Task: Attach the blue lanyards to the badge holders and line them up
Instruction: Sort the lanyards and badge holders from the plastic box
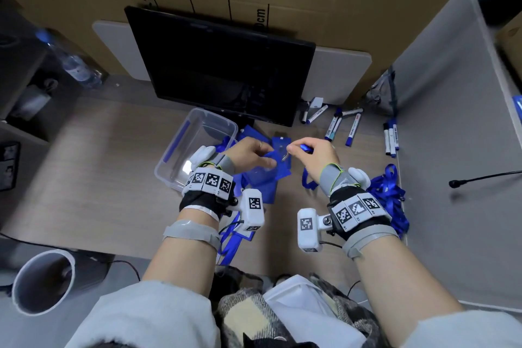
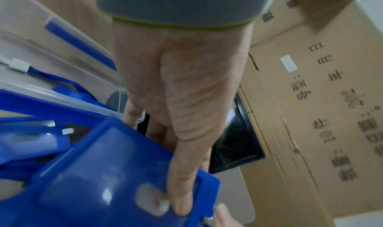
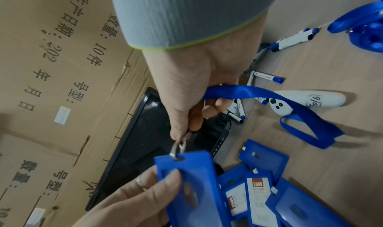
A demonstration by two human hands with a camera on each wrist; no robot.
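My left hand [image 1: 261, 155] holds a blue badge holder [image 1: 278, 164] above the desk, thumb on its front face and fingers behind it. In the left wrist view the thumb [image 2: 182, 189] presses near the holder's [image 2: 103, 173] top edge. My right hand [image 1: 293, 149] pinches the metal clip [image 3: 177, 148] of a blue lanyard [image 3: 290, 109]. The clip passes through the slot at the top of the held holder [image 3: 192, 189]. The lanyard's strap runs out of my right palm and loops down onto the desk.
A clear plastic box [image 1: 195, 147] stands left of my hands. Loose badge holders [image 3: 263, 161] lie under them, a heap of lanyards [image 1: 389, 195] to the right, markers [image 1: 353, 127] behind. A black monitor [image 1: 226, 65] and cardboard stand at the back.
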